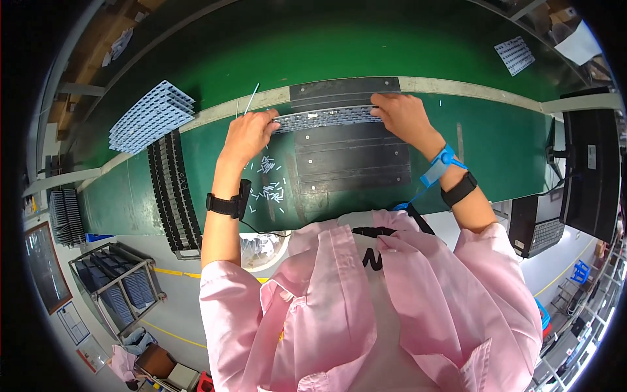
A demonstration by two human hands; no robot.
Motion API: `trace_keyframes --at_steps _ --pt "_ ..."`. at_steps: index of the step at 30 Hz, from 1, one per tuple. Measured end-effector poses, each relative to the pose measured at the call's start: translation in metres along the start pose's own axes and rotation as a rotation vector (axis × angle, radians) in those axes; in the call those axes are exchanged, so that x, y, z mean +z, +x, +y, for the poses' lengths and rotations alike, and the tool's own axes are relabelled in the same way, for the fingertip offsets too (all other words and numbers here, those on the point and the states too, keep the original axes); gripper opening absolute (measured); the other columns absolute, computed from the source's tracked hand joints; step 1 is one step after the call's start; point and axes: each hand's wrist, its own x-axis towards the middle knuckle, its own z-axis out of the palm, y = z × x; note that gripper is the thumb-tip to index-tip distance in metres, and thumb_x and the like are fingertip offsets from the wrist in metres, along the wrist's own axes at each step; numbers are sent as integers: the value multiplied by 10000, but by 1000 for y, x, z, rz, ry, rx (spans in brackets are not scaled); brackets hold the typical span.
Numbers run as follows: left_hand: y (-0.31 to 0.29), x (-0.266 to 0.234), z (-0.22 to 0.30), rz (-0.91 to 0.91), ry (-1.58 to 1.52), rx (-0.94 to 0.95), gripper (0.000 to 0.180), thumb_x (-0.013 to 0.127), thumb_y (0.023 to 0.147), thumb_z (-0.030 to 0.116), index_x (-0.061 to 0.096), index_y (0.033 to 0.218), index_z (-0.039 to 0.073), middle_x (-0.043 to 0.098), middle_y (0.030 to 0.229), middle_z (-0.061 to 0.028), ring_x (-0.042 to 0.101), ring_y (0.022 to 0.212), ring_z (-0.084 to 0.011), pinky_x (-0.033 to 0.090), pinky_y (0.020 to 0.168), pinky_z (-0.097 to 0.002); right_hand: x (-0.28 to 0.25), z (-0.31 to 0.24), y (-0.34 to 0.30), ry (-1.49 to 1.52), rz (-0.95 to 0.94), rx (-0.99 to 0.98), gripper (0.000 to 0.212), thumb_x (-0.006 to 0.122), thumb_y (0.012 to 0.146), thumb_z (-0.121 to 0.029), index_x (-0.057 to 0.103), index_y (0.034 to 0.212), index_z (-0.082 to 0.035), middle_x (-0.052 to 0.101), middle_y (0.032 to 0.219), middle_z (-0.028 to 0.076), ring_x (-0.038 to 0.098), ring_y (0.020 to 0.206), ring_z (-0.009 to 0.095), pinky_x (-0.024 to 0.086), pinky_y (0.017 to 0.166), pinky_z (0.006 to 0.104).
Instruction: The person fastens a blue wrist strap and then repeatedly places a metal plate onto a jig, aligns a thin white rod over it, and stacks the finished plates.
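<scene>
A long grey gridded panel (339,118) spans the gap between my two hands, seen nearly edge-on over a black plate (353,160) fixed to the bench. My left hand (249,136) grips its left end with thumb and fingers closed. At the right end, my right hand (405,117) pinches the panel's corner. A thin pale rod (252,98) sticks up beyond my left hand; whether my fingers touch it I cannot tell. Below my left hand, many small pale pins (268,186) lie scattered on the green bench top.
Grey gridded panels (153,116) are stacked at the far left, by a black slotted rack (173,193). Another panel (514,55) lies at the far right. A monitor (590,163) stands on the right. From my right wrist strap (436,166) runs a blue cord.
</scene>
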Motion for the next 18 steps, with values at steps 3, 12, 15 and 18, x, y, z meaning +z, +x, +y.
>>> trace_keyframes --at_steps 3,12,15,18 --pt "4 6 8 -1 -40 82 190 558 769 219 587 878 67 577 690 -149 555 684 -322 422 590 -396 1 -3 0 -24 -15 13 113 559 753 -162 480 766 -82 543 676 82 536 651 291 418 539 382" --pt "49 13 -12 -31 -35 97 282 610 731 272 575 913 60 575 703 -161 562 711 -317 421 613 -394 8 33 36 -51 -163 81 179 579 739 -222 534 849 -87 579 718 87 556 712 286 416 673 397" --pt "81 19 -26 -43 -164 22 318 649 685 270 581 916 62 594 782 -172 567 807 -299 426 698 -397 40 65 53 -4 -65 5 199 579 735 -231 557 871 -87 603 762 87 563 765 285 385 771 412" --pt "109 64 -63 -111 -286 -39 354 679 655 284 579 904 53 576 771 -165 562 768 -285 419 672 -378 97 90 65 -140 102 99 236 586 729 -217 575 942 -117 602 738 101 565 789 287 315 857 419"
